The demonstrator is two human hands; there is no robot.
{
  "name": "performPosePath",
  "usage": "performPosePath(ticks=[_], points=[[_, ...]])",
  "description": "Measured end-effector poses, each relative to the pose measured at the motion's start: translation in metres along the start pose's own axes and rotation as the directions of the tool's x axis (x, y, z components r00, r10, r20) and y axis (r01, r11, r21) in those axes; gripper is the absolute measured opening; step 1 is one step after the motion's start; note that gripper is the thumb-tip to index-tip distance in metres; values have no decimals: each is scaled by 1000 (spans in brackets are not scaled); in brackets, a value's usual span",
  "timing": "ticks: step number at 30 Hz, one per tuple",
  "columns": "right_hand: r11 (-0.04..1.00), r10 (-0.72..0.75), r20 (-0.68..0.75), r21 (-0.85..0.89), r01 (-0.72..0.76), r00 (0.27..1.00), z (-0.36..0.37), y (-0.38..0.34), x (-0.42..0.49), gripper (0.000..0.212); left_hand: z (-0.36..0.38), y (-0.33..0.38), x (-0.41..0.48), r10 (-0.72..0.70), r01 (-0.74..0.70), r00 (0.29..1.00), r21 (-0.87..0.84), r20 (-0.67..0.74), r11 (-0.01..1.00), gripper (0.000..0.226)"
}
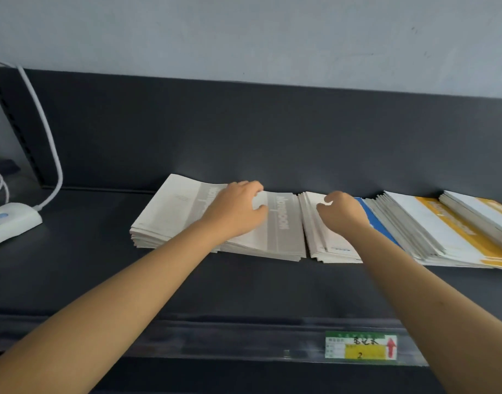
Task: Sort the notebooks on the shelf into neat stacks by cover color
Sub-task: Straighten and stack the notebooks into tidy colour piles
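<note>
The left hand (pixel 238 207) lies on the grey notebooks (pixel 284 228). Its fingers are curled over the pile's far edge and its thumb is bent onto the cover, so it is grasping the top of that pile rather than resting flat. A second batch of the same grey covers (pixel 170 211) fans out just to the left of this hand, partly tucked beneath the pile it holds. That overlap suggests the grip is meant to draw the two batches into one square stack. The right hand (pixel 341 213) sits just beside the left, with a narrow gap between them. It is clawed over the far left corner of the blue-banded notebooks (pixel 329 245), fingertips and thumb hooked on the edge. I cannot tell whether a cover has been lifted. The blue stripe (pixel 377 220) shows from under the wrist on its right side. Further to the right of this hand the yellow-banded notebooks (pixel 443 226) lean in a slanted, shingled run, with one more yellow pile (pixel 486 211) beyond them at the frame's edge. All of it rests on the dark shelf (pixel 102 251), pushed toward the back panel (pixel 244 123) ahead of both hands, which probably serves as a stop to align against. The colours look largely separated already, and what seems left is squaring the piles. Well to the left of the left hand a white power strip (pixel 13 220) sits with its cable (pixel 50 137). Below the right forearm a price label (pixel 360 346) is clipped to the shelf's front rail.
</note>
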State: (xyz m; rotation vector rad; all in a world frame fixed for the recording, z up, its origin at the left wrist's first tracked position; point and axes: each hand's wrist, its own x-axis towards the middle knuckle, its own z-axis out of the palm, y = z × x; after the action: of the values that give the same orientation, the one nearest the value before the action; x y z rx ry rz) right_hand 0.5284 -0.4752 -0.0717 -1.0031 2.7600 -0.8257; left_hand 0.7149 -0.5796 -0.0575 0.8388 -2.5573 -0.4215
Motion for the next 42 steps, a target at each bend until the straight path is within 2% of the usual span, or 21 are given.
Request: performPosePath(ticks=[2,5,8,11,16,20,24,28,31,34,37,39,41,42], points=[[995,68,43,-78,-64,997,-11,18,4,16,13,30,10,-45,60,996,-198,81,978,31],[985,135,106,-125,-122,985,-23,38,10,18,36,70,27,-145,226,953,-305,265,925,16],[986,144,159,-107,-128,977,-33,45,14,30,47,99,38,-278,432,868,-349,410,832,32],[990,131,236,-75,-116,963,-41,47,16,44,49,121,47,-348,530,820,-375,454,760,62],[995,83,274,-74,-65,958,-42,52,19,56,51,148,50,-403,555,780,-230,479,800,69],[997,52,281,-76,-32,958,-38,55,22,66,53,152,54,-459,534,786,-80,413,842,69],[996,28,298,-89,-2,954,-38,54,24,64,53,158,61,-484,483,796,101,363,870,64],[998,14,310,-68,7,951,-39,57,27,67,63,162,67,-528,485,779,209,339,849,63],[999,-6,323,-44,21,946,-36,59,30,65,72,158,68,-584,542,739,220,337,811,65],[999,-10,343,-47,28,939,-34,58,32,53,71,154,67,-597,598,716,124,361,792,60],[1000,23,370,-7,-22,929,-42,56,31,57,70,145,67,-569,646,741,-144,357,750,59],[973,36,406,193,-124,913,-48,56,32,84,67,138,67,-540,616,788,-375,295,693,55],[842,27,415,481,-244,910,-52,57,31,124,63,131,67,-477,507,852,-569,217,647,48],[780,19,377,574,-250,926,-54,58,31,136,59,128,65,-426,426,888,-663,175,616,44]])
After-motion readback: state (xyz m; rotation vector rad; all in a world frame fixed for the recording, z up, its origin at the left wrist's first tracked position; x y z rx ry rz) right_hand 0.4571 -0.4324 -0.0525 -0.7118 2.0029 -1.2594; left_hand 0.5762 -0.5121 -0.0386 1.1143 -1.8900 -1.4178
